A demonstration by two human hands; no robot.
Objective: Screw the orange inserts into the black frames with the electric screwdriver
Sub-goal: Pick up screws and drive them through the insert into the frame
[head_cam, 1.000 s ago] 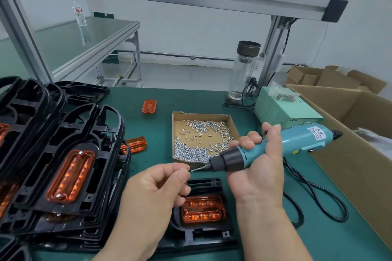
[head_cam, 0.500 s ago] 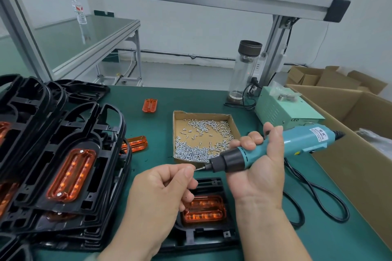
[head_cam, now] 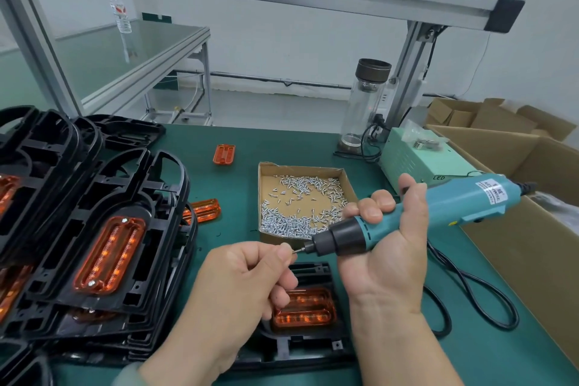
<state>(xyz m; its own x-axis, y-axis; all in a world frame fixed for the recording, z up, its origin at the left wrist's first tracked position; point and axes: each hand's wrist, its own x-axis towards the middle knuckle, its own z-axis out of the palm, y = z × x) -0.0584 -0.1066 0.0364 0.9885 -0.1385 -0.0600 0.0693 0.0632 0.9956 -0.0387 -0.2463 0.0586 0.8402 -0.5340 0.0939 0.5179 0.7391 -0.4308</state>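
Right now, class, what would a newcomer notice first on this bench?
The teal electric screwdriver, gripped in the right hand at centre, its bit meeting a screw pinched by the left hand. Then the orange inserts in the stacked black frames at left, and the cardboard tray of loose screws behind the hands.

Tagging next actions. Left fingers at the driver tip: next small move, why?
Probably seat the screw on the bit: left hand pinches at the tip, right hand holds the screwdriver sideways, not yet aimed at the orange insert in the frame below.
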